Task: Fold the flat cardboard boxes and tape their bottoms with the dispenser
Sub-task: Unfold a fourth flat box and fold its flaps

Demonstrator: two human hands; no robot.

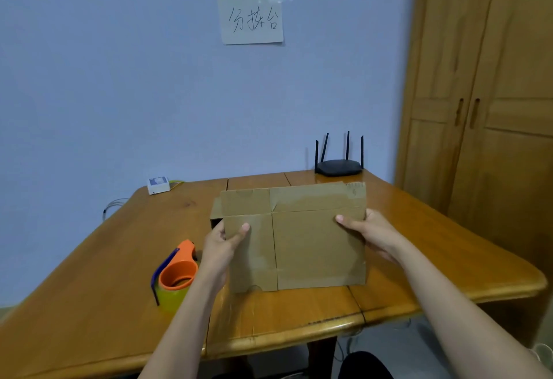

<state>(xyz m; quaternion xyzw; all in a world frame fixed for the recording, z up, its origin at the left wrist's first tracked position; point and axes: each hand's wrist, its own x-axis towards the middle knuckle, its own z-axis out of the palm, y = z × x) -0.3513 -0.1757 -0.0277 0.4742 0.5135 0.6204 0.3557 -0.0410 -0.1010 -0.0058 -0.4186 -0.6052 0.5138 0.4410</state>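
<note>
1. Your left hand (223,242) grips the left edge of the flattened cardboard box (302,247), thumb on its near face.
2. Your right hand (369,233) grips the box's right edge the same way.
3. The box stands upright above the wooden table (98,274), mid-table.
4. The orange tape dispenser (176,274) rests on the table, just left of your left wrist.
5. A black router (339,166) sits at the far edge.
</note>
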